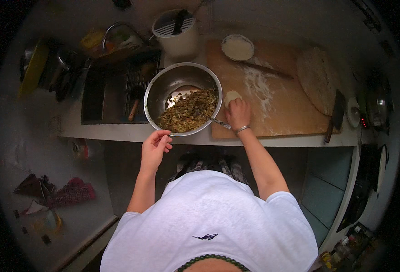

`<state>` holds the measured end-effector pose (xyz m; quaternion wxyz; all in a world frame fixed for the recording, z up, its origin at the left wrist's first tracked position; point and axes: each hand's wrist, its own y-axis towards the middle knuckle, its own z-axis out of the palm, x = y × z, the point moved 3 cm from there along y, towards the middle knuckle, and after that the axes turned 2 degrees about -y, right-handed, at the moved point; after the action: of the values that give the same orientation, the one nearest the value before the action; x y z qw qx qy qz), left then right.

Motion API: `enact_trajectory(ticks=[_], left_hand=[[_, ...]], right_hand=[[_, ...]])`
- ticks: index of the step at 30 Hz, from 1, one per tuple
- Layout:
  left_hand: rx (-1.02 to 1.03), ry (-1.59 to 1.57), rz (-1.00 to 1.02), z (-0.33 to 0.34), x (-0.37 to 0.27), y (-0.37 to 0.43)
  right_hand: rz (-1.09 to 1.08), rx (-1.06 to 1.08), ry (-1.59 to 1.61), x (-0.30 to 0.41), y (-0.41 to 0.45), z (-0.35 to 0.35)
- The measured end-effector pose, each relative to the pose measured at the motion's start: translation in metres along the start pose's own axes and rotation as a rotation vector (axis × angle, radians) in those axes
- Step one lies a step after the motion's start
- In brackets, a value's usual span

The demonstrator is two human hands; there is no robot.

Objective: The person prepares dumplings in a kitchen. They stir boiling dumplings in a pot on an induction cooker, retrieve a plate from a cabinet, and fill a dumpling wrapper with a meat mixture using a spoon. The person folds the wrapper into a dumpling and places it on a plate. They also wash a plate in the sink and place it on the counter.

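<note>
A large stainless steel bowl [151, 80] holds a chopped filling [189, 112], with a spoon's handle [221, 122] leaning out over its right rim. My left hand [157, 146] is at the bowl's near rim, fingers bent and thumb near the fingertips; whether it pinches anything cannot be told. My right hand [238, 114] reaches onto the wooden board [288, 119], its fingers on the near edge of a pale round of dough [232, 96]. Whether these fingers grip the dough or only rest on it is hidden from above.
A bowl of flour [238, 48], a rolling pin [268, 70] and a large round disc [317, 80] lie on the flour-dusted board. At its right edge is a cleaver [337, 108]. A white bucket [178, 42] stands behind the steel bowl; the sink [113, 91] is left.
</note>
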<state>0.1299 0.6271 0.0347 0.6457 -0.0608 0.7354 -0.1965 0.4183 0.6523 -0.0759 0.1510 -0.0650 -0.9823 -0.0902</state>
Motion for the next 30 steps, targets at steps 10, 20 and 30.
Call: enact_trajectory(ticks=[10, 20, 30], left_hand=[[0.171, -0.298, -0.081, 0.040, -0.010, 0.005], [0.469, -1.482, -0.135, 0.139, -0.037, 0.040], [-0.310, -1.027, 0.058, -0.023, 0.021, 0.001]], right_hand=[[0.637, -0.236, 0.950, -0.053, -0.020, 0.002], [-0.392, -0.166, 0.848, 0.062, -0.014, -0.157], [-0.519, -0.085, 0.497, 0.033, 0.004, -0.087]])
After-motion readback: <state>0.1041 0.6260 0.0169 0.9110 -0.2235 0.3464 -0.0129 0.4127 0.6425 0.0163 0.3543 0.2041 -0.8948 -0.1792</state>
